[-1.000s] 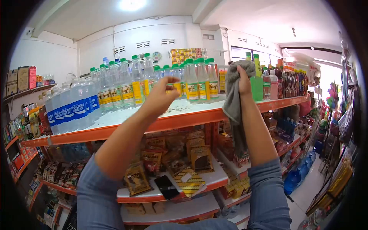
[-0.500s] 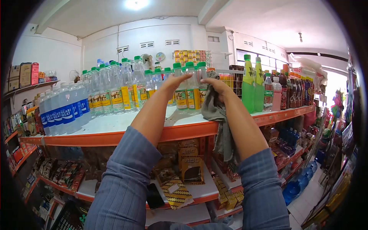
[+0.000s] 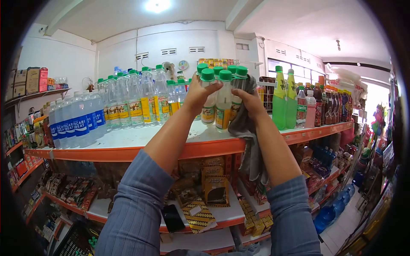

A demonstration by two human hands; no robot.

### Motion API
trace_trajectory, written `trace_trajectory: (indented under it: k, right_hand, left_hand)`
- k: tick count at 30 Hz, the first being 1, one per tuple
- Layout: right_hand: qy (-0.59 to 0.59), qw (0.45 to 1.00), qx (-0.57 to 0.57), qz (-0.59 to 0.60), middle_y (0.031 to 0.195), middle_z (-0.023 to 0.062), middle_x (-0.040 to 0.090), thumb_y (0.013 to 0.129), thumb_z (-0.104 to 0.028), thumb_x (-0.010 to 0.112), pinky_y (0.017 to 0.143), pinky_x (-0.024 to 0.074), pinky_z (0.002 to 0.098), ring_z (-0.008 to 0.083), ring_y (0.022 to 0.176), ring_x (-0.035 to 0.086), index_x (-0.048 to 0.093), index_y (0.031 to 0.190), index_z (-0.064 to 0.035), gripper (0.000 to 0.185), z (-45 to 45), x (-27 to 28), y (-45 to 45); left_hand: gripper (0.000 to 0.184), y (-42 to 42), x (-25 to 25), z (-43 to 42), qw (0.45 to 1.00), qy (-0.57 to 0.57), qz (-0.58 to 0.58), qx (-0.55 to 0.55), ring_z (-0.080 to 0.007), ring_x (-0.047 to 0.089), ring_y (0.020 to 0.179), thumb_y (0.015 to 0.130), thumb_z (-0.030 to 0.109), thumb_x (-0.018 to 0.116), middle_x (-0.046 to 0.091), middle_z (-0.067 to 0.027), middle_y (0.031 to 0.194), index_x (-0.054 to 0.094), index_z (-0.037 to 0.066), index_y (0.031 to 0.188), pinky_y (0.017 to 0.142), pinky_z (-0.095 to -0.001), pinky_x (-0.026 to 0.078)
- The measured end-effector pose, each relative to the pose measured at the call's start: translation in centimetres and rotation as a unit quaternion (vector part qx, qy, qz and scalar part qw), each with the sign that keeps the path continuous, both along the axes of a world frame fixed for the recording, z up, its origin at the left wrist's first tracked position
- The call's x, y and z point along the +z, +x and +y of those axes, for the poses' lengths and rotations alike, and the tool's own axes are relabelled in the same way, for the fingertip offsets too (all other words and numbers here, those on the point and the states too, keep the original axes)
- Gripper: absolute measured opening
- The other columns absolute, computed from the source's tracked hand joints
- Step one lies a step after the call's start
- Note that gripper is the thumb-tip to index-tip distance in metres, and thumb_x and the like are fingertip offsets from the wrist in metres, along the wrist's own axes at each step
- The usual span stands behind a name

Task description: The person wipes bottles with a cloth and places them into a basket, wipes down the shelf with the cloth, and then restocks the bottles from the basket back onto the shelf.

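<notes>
Between my two hands is a cluster of clear bottles (image 3: 223, 102) with green caps and yellow-green labels, tilted a little towards me above the white shelf top. My left hand (image 3: 200, 96) is wrapped round the left side of the cluster, its thumb across the front bottles. From the right, my right hand (image 3: 251, 103) presses against the bottles and also holds a grey cloth (image 3: 242, 128), which hangs down over the orange shelf edge. Most fingers of both hands are hidden behind the bottles and the cloth. Whether the bottle bases touch the shelf I cannot tell.
More green-capped bottles (image 3: 135, 104) and blue-labelled bottles (image 3: 81, 117) stand left on the shelf (image 3: 171, 138). Tall green bottles (image 3: 279, 100) and dark drink bottles (image 3: 329, 106) are on the right. Packets (image 3: 216, 190) lie on the shelf below.
The cluster of bottles has come nearer to me and a little right, and now leans, with both hands closing round it. The grey cloth has moved along with my right hand.
</notes>
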State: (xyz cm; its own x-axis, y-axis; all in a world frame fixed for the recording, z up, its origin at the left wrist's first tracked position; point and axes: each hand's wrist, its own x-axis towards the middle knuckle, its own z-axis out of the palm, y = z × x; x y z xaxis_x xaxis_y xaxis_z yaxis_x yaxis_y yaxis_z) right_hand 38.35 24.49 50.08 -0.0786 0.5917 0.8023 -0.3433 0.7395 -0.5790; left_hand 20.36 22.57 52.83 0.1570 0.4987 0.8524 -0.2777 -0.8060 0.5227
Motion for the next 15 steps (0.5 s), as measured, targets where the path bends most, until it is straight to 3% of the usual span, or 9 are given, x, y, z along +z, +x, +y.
trace_trajectory:
  k: [3, 7, 10, 15]
  right_hand:
    - [0.11, 0.993, -0.035, -0.002, 0.099, 0.0036, 0.063, 0.073, -0.007, 0.068, 0.081, 0.0465, 0.0298, 0.0145, 0.09, 0.059, 0.058, 0.108, -0.0054, 0.036, -3.7, 0.6, -0.3]
    - [0.118, 0.991, -0.032, 0.061, 0.097, 0.0055, 0.063, 0.074, -0.007, 0.067, 0.079, 0.0461, 0.0279, 0.0135, 0.087, 0.06, 0.058, 0.107, -0.0023, 0.035, -9.5, 0.9, -2.1]
    - [0.117, 0.988, -0.079, 0.062, 0.096, 0.0067, 0.063, 0.074, -0.006, 0.067, 0.078, 0.0469, 0.0279, 0.0136, 0.086, 0.06, 0.057, 0.107, -0.0012, 0.035, -15.5, 0.7, -4.2]
    - [0.036, 0.998, -0.041, 0.026, 0.1, 0.0078, 0.062, 0.077, -0.008, 0.061, 0.081, 0.0475, 0.0312, 0.0177, 0.091, 0.06, 0.056, 0.112, -0.001, 0.036, -25.1, -3.9, -9.9]
  left_hand:
    - [0.063, -0.1, 0.5, -3.3, 0.996, 0.088, 0.01, 0.017, -0.0186, 0.055, 0.1, 0.066, 0.014, 0.077, 0.056, -0.0097, 0.107, 0.041, 0.003, 0.117, 0.088, -0.0325, 0.043]
    - [0.061, -0.9, 0.6, -10.2, 0.986, 0.165, -0.019, 0.028, -0.0187, 0.055, 0.1, 0.066, 0.018, 0.078, 0.056, -0.0102, 0.106, 0.042, 0.002, 0.112, 0.087, -0.0316, 0.043]
    - [0.062, -2.7, 0.2, -15.8, 0.987, 0.154, -0.018, 0.048, -0.0187, 0.055, 0.096, 0.065, 0.022, 0.077, 0.056, -0.0107, 0.103, 0.041, 0.0, 0.112, 0.086, -0.0328, 0.043]
    - [0.065, -9.1, -4.2, -24.3, 0.987, 0.113, 0.014, 0.117, -0.0185, 0.055, 0.094, 0.065, 0.026, 0.077, 0.056, -0.0095, 0.101, 0.041, 0.001, 0.113, 0.084, -0.0336, 0.043]
